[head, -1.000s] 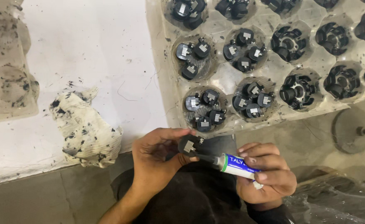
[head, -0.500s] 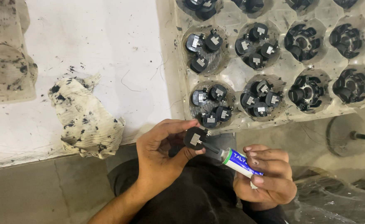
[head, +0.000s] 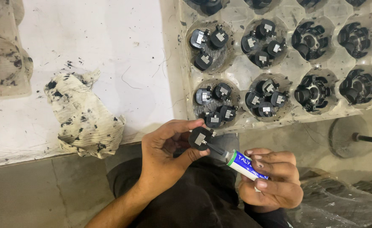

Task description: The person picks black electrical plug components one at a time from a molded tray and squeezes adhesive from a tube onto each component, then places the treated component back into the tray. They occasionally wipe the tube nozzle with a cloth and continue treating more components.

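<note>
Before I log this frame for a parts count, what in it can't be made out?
- Head view: the tube has its rear end hidden inside the right hand.
- The underside of the small black part is covered by the left hand.
- The clear tray has its top row and right side cut off by the frame edges.
- Stained rag: marks too small to identify.

The left hand [head: 169,154] pinches a small black part [head: 200,137]; the right hand [head: 270,179] holds a tube [head: 244,164], nozzle touching it. A tray [head: 241,71] of black parts and a stained rag [head: 84,116] lie on the bench [head: 110,50].
</note>
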Action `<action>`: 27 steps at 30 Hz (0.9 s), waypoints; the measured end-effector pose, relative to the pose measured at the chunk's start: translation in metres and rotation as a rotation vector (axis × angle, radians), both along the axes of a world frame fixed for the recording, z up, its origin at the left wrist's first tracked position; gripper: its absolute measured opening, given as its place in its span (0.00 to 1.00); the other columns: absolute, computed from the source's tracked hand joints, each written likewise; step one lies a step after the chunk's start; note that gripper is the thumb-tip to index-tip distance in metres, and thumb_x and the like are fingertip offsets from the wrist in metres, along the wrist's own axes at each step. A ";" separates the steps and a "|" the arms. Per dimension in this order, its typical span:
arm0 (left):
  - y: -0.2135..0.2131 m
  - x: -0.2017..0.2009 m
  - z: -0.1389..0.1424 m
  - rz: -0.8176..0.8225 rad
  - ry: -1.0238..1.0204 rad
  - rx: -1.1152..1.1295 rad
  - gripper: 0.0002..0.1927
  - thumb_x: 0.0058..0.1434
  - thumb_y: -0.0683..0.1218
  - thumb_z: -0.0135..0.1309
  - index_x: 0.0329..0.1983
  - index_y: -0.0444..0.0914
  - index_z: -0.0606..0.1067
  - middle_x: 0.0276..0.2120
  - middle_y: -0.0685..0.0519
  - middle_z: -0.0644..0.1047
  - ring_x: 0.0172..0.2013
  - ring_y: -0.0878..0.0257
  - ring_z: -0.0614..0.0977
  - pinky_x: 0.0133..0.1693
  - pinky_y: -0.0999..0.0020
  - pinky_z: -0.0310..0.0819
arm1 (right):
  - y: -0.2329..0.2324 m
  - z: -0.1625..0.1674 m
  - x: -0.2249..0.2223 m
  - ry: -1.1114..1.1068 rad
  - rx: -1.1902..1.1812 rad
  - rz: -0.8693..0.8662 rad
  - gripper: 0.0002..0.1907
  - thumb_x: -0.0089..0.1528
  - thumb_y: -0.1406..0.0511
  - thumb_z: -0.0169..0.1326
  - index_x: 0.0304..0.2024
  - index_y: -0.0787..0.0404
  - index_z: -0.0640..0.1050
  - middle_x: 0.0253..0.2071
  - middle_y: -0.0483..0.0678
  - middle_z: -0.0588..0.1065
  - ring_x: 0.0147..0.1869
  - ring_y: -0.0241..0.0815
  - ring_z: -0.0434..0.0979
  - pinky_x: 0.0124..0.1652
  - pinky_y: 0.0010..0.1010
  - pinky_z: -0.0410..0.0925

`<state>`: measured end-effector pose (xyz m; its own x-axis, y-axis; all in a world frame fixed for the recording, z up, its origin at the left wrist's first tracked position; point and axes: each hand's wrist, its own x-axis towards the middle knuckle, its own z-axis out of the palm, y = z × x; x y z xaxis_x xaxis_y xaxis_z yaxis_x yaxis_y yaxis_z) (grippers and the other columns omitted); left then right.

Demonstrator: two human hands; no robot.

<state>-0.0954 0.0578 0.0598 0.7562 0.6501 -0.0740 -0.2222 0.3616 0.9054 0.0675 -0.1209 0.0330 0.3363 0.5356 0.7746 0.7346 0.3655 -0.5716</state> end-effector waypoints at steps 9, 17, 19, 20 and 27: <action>-0.001 0.000 -0.004 0.020 0.003 0.008 0.26 0.57 0.29 0.64 0.58 0.33 0.76 0.54 0.47 0.80 0.49 0.63 0.85 0.52 0.66 0.86 | 0.002 -0.003 0.000 0.008 0.029 -0.014 0.16 0.54 0.74 0.59 0.41 0.56 0.72 0.40 0.50 0.72 0.47 0.44 0.76 0.43 0.44 0.84; -0.009 0.003 -0.013 0.013 -0.071 -0.163 0.27 0.58 0.28 0.63 0.61 0.29 0.74 0.54 0.44 0.80 0.53 0.62 0.82 0.56 0.66 0.81 | 0.001 -0.002 0.000 -0.023 0.010 0.009 0.18 0.53 0.75 0.60 0.42 0.56 0.72 0.41 0.50 0.73 0.47 0.43 0.76 0.44 0.44 0.83; -0.012 0.004 -0.017 0.012 -0.115 -0.230 0.27 0.59 0.28 0.62 0.62 0.28 0.73 0.55 0.43 0.80 0.54 0.61 0.82 0.57 0.66 0.80 | 0.000 -0.001 -0.001 -0.008 -0.012 0.028 0.18 0.54 0.74 0.61 0.43 0.56 0.72 0.42 0.50 0.72 0.48 0.43 0.75 0.45 0.43 0.83; -0.014 0.004 -0.018 0.010 -0.119 -0.268 0.27 0.59 0.29 0.62 0.62 0.28 0.73 0.55 0.43 0.80 0.54 0.61 0.82 0.57 0.66 0.80 | -0.001 -0.001 -0.002 -0.001 -0.025 0.038 0.18 0.54 0.74 0.62 0.43 0.55 0.72 0.42 0.50 0.72 0.49 0.44 0.75 0.45 0.43 0.83; -0.024 0.001 -0.022 0.000 -0.184 -0.362 0.26 0.64 0.33 0.62 0.65 0.29 0.72 0.57 0.42 0.79 0.56 0.61 0.80 0.56 0.70 0.77 | 0.013 0.005 -0.007 -0.011 0.016 -0.076 0.17 0.56 0.73 0.59 0.44 0.56 0.70 0.40 0.50 0.72 0.46 0.43 0.76 0.45 0.42 0.83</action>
